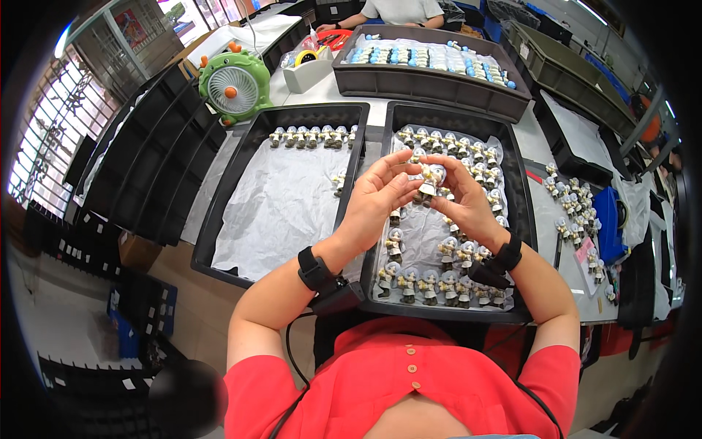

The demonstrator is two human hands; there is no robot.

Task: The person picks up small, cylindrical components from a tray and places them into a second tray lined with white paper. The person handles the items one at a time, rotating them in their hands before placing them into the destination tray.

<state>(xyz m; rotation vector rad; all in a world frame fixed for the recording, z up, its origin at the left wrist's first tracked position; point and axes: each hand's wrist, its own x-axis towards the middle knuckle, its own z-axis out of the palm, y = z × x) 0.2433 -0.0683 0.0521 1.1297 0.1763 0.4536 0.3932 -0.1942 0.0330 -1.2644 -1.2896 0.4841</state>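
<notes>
Over the right-hand tray, my right hand [468, 203] grips a small figurine [430, 183] between thumb and fingers. It has pale hair, a white and gold outfit and dark lower legs, and is held upright. From the other side, the bent fingers of my left hand [376, 194] close in on the figurine, their tips at its edge; part of it is hidden by them. Beneath my hands, the black tray [534, 219] holds many similar figurines [429, 287] in rows on white lining. A second black tray [227, 197] at left has one row along its far edge.
A grey crate [431, 86] of blue-and-white pieces stands behind the trays. At back left are a green fan [234, 86] and a tape dispenser [307, 72]. More figurines [574, 205] lie at right beside a blue bin [608, 219]. Another person [402, 10] sits opposite.
</notes>
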